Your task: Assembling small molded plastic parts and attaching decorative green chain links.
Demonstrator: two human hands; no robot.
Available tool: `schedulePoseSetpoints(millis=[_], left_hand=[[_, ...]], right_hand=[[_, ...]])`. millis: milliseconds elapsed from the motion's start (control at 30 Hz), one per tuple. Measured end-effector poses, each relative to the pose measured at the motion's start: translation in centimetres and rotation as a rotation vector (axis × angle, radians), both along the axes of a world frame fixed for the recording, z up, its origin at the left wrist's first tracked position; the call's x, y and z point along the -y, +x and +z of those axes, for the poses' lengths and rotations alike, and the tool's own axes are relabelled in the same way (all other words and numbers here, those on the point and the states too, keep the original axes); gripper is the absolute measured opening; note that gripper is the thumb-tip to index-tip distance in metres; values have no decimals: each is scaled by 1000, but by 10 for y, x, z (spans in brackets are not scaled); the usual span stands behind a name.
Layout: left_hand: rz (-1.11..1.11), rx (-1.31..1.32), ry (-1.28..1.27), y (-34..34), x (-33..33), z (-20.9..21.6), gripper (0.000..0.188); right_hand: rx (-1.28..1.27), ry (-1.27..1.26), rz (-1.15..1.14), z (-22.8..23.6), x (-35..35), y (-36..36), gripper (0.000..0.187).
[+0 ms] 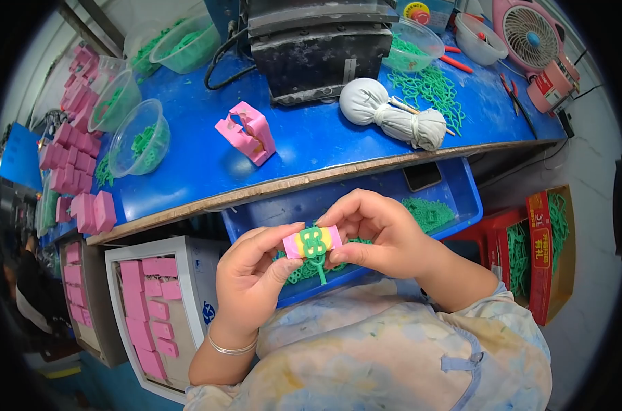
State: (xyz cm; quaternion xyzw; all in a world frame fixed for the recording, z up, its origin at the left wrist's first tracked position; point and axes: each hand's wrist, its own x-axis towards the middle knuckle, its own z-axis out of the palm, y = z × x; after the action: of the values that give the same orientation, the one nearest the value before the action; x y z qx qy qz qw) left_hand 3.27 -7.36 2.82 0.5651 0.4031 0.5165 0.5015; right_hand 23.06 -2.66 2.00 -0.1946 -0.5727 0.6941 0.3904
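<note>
Between both hands I hold a small pink mold block (295,241) with a yellow middle. On its face lies a green wax piece (313,241) shaped like a clover or flower, with a green stem hanging below. My left hand (250,274) pinches the block's left end between thumb and fingers. At the right end, my right hand (372,233) grips it with thumb and fingertips. Under my hands is a blue tray (465,198) holding many green pieces (427,214). Another pink mold (248,132), notched and standing on edge, is on the blue bench.
A dark machine (318,51) stands at the back of the bench (187,185). Clear bowls (141,140) of green pieces and stacked pink blocks (71,154) are at left. A tied white cloth bundle (393,115), pliers (517,103) and a fan (531,35) are right. A phone (422,177) lies in the tray.
</note>
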Motion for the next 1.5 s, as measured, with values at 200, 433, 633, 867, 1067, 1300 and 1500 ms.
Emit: schedulePoseSetpoints(millis=[200, 433, 633, 867, 1067, 1300, 1500], left_hand=[[60, -62, 91, -1, 3, -8, 28], [147, -12, 124, 2, 8, -11, 25], [196, -62, 204, 4, 9, -17, 26], [132, 5, 175, 6, 6, -18, 36], [-102, 112, -19, 5, 5, -8, 47], [50, -218, 125, 8, 8, -8, 44], [145, -162, 169, 18, 10, -9, 37]], right_hand=[[-49, 9, -30, -5, 0, -2, 29], [-133, -17, -31, -8, 2, -8, 26], [-231, -205, -28, -12, 6, -12, 26], [-131, -237, -15, -8, 3, -12, 28], [-32, 66, 28, -15, 3, -13, 28], [-14, -164, 31, -6, 13, -21, 24], [-90, -92, -47, -12, 15, -32, 27]])
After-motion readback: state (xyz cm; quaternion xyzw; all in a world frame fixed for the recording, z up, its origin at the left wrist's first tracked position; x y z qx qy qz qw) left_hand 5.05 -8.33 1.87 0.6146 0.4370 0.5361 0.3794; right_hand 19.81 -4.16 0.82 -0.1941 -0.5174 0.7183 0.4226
